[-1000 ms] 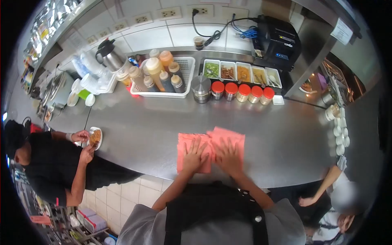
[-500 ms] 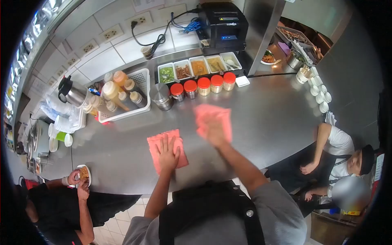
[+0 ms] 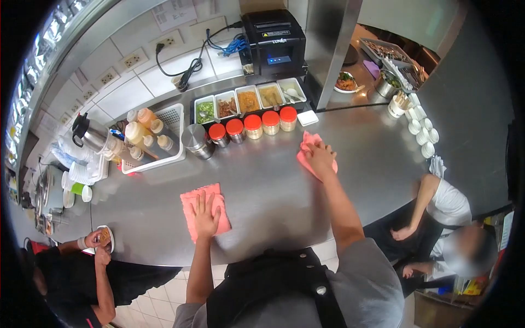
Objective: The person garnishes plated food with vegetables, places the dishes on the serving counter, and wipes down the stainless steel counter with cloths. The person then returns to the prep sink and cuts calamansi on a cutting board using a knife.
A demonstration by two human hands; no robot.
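Note:
My left hand (image 3: 205, 217) lies flat with spread fingers on a folded pink cloth (image 3: 190, 200), which rests on the steel counter. My right hand (image 3: 321, 159) reaches further out on the right, its fingers curled over a second pink cloth (image 3: 309, 139). This cloth is bunched up, partly hidden under the palm, and pressed against the counter. Just beyond it lies a small white square dish (image 3: 308, 118). To its left stands a row of several red-lidded jars (image 3: 253, 127).
Behind the jars are white trays of toppings (image 3: 248, 99) and a black printer (image 3: 276, 46). A white basket (image 3: 178, 123) of sauce bottles stands left. Small white cups (image 3: 423, 136) line the right. One person (image 3: 82, 284) holds a bowl (image 3: 105, 240); people (image 3: 445, 202) are at right.
My right hand has swept its cloth to the right, and the cloth is more bunched now. My left hand stays flat on the folded cloth. The whole view has shifted slightly.

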